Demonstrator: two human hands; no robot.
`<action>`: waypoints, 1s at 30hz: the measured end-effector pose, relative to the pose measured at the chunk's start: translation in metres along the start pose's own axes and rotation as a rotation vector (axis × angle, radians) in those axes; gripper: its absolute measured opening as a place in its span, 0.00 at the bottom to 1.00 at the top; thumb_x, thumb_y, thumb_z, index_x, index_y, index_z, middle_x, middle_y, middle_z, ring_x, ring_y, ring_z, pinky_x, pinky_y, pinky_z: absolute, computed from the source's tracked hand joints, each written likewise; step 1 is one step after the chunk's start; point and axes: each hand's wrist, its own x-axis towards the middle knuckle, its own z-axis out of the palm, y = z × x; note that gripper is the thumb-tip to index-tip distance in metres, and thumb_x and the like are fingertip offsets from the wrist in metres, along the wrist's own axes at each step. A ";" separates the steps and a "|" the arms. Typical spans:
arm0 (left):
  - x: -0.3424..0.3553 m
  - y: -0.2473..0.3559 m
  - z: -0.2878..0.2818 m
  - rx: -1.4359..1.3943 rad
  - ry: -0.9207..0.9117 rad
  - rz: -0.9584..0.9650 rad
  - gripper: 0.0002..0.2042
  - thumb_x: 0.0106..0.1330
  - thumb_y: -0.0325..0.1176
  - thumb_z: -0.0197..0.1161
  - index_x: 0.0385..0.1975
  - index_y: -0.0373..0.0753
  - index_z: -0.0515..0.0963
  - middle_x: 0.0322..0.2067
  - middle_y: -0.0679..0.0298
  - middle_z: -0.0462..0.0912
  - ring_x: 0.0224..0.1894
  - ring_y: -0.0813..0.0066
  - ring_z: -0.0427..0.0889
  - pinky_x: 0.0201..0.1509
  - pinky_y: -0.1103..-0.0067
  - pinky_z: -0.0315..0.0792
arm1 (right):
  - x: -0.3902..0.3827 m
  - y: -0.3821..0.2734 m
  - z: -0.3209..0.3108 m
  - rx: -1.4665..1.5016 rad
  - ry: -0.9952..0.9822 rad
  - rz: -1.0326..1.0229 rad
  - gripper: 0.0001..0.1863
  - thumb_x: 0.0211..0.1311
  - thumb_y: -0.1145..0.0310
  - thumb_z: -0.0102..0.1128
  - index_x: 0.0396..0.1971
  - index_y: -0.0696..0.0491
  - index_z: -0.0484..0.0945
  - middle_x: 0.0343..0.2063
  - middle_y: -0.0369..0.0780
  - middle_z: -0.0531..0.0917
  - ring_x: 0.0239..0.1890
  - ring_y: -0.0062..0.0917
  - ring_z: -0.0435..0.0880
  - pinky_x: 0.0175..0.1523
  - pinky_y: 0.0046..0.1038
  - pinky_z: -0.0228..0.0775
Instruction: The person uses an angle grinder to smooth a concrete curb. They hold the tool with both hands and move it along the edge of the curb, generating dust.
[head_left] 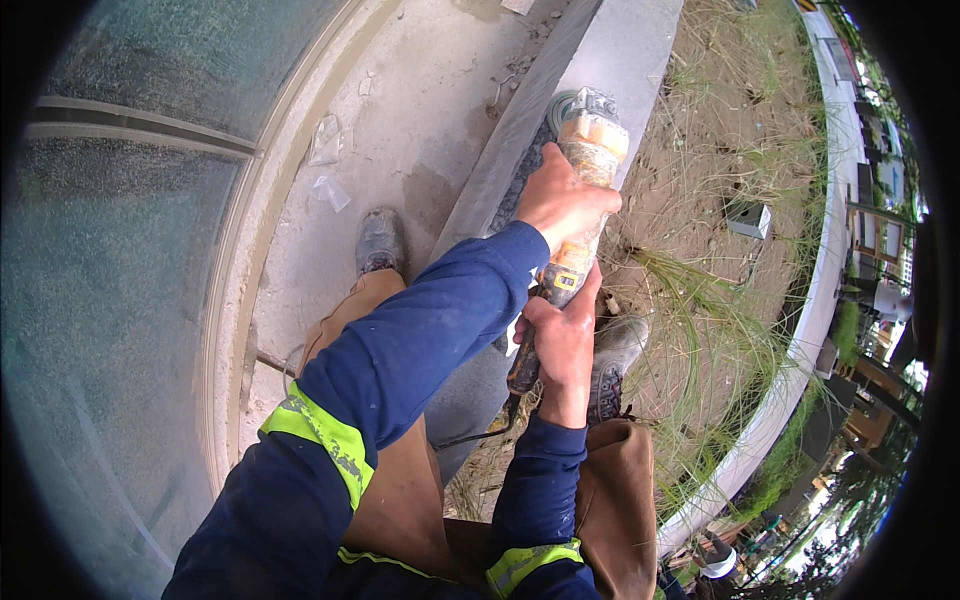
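Grey concrete forms the low kerb (630, 50) that we see running up the middle of the view, with a dust-caked yellow and black angle grinder (591, 160) held over its top. The left hand (565, 203) is closed around the grinder's body just behind the head, and the right hand (563, 345) is wrapped around the rear handle, so both grips are firm and filled by the one tool. At the left of the head we make out the rounded disc edge (560, 108), but dust and the angle leave us unsure whether it touches the concrete.

A black cord (478, 437) leaves the handle and trails down to the left across the kerb. The navy left sleeve (420, 320) crosses in front of the kerb and hides a stretch of it from us. One dusty shoe (381, 240) stands on the pale slab (420, 90) to the left, near crumpled clear plastic (328, 192); beyond lie large, dusty glass panels (120, 260). The other shoe (620, 345) stands just beside the right hand, on the soil side, where long grass (690, 300) leans close. Farther right we find a small grey box (748, 218) in the sandy soil (700, 150), then a pale curved border (832, 190).
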 end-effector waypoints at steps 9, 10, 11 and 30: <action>0.000 0.004 -0.001 0.012 0.006 0.008 0.42 0.47 0.38 0.76 0.58 0.22 0.60 0.45 0.37 0.83 0.47 0.47 0.87 0.54 0.66 0.81 | 0.001 -0.005 0.000 -0.016 -0.004 0.011 0.54 0.51 0.84 0.57 0.77 0.61 0.38 0.26 0.42 0.80 0.19 0.24 0.78 0.22 0.27 0.71; 0.000 0.003 0.000 -0.003 0.001 0.008 0.42 0.47 0.38 0.76 0.58 0.22 0.60 0.45 0.37 0.83 0.47 0.47 0.87 0.54 0.66 0.81 | 0.001 -0.005 0.000 -0.022 -0.001 0.012 0.53 0.51 0.84 0.57 0.77 0.61 0.38 0.26 0.42 0.80 0.19 0.24 0.78 0.22 0.27 0.71; 0.001 0.002 0.000 -0.017 -0.003 0.009 0.42 0.47 0.38 0.76 0.58 0.22 0.60 0.45 0.37 0.83 0.47 0.46 0.87 0.54 0.66 0.81 | 0.001 -0.004 0.000 -0.029 0.002 0.013 0.53 0.51 0.84 0.57 0.77 0.61 0.38 0.26 0.41 0.80 0.19 0.24 0.78 0.22 0.27 0.71; 0.000 0.008 0.001 -0.061 -0.007 -0.049 0.34 0.52 0.28 0.75 0.57 0.26 0.63 0.46 0.47 0.80 0.48 0.61 0.84 0.52 0.68 0.79 | 0.001 -0.007 -0.001 -0.034 0.006 0.032 0.52 0.52 0.85 0.57 0.76 0.58 0.40 0.28 0.41 0.80 0.19 0.22 0.77 0.22 0.26 0.70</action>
